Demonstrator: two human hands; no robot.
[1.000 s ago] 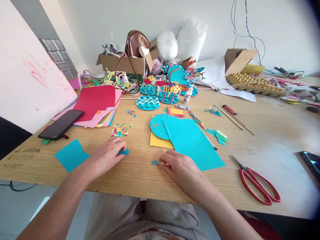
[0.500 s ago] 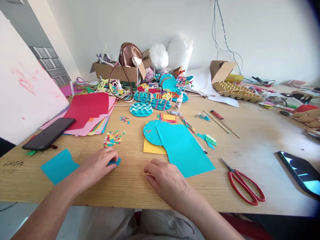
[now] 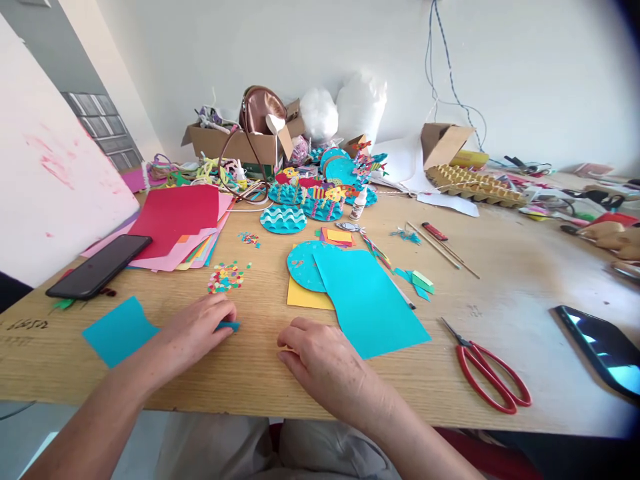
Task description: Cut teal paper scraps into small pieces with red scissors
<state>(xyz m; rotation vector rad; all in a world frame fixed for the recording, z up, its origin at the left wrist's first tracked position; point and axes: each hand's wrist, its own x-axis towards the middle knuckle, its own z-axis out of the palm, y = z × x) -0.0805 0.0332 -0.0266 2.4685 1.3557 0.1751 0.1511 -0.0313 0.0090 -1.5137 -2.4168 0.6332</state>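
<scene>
My left hand [image 3: 203, 327] rests on the table with its fingers closed on a small strip of blue paper [image 3: 229, 326], most of which the hand hides. To the right, my right hand [image 3: 313, 343] has its fingers curled and thumb close to the index finger; whatever may be between them is hidden. Beside that hand lies a large blue paper sheet [image 3: 373, 303] with one wavy edge. It partly covers a blue disc [image 3: 304, 267] and a yellow paper [image 3: 305, 293]. A blue paper piece [image 3: 117, 333] sits left of my left forearm.
Red-handled scissors [image 3: 493, 377] and a phone [image 3: 600, 347] lie at the right. Colored paper dots [image 3: 226, 276], stacked paper sheets [image 3: 175, 220] and another phone [image 3: 100, 267] are on the left. Farther back stand a glue bottle [image 3: 359, 203], decorated blue discs [image 3: 283, 219] and a cardboard box [image 3: 215, 143].
My right hand has shifted slightly left, toward my left hand. The blue strip in my left hand shows a narrower face than before.
</scene>
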